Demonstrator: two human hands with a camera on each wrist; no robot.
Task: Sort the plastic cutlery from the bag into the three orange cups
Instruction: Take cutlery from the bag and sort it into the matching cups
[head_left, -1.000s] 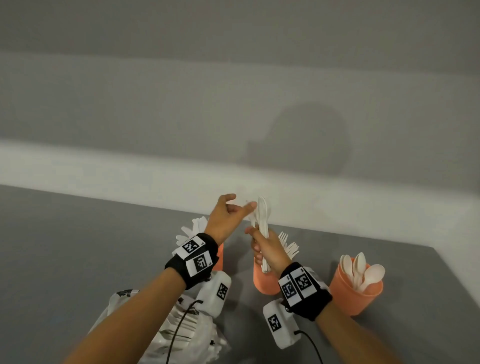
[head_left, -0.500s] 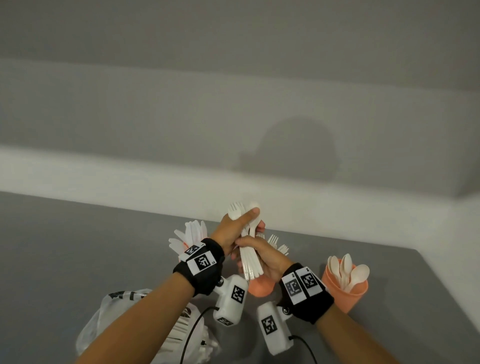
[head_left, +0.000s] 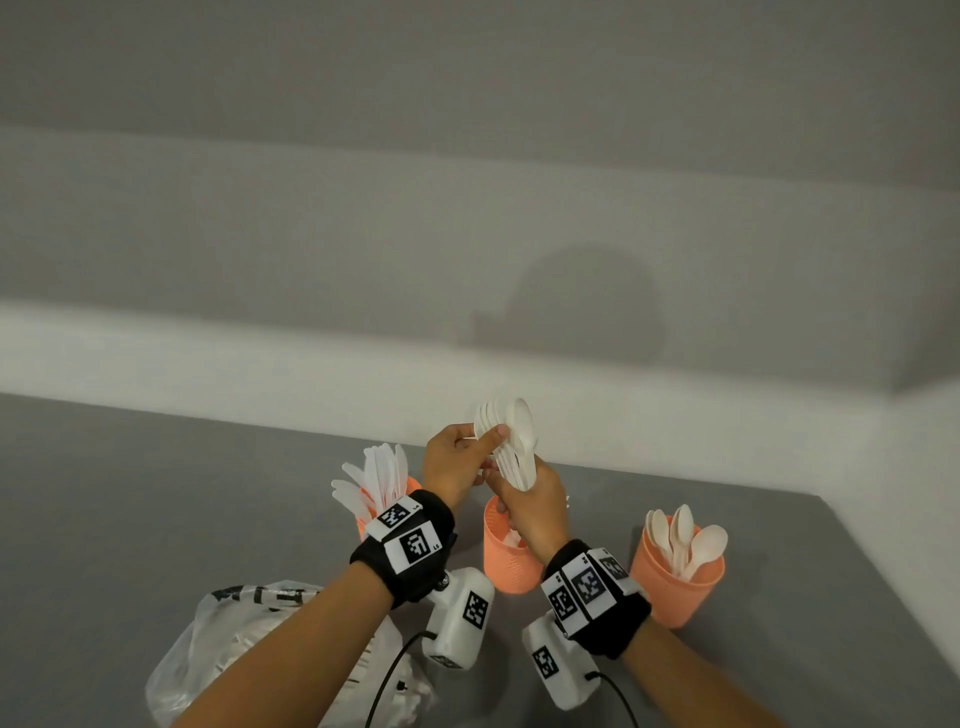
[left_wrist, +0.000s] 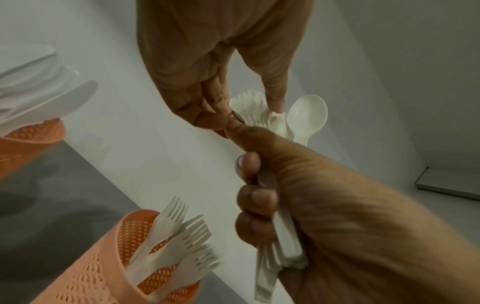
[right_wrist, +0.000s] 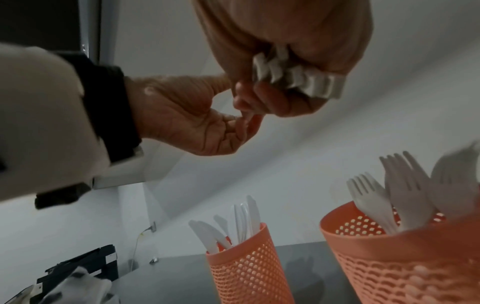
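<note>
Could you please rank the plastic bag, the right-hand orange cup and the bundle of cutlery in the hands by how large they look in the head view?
1. plastic bag, partly hidden by the left arm
2. right-hand orange cup
3. bundle of cutlery, partly hidden in the hands, so unsure

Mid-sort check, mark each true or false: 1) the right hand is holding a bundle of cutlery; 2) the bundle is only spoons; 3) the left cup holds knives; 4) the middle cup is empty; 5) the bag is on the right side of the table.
1) True: the right hand grips a bundle of white cutlery by the handles, while the left hand pinches at its top.
2) False: the left wrist view shows fork tines beside the spoon bowls.
3) True: the left cup holds knives.
4) False: the middle cup holds forks.
5) False: the plastic bag lies at the left, under the left forearm; the right cup holds spoons.
</note>
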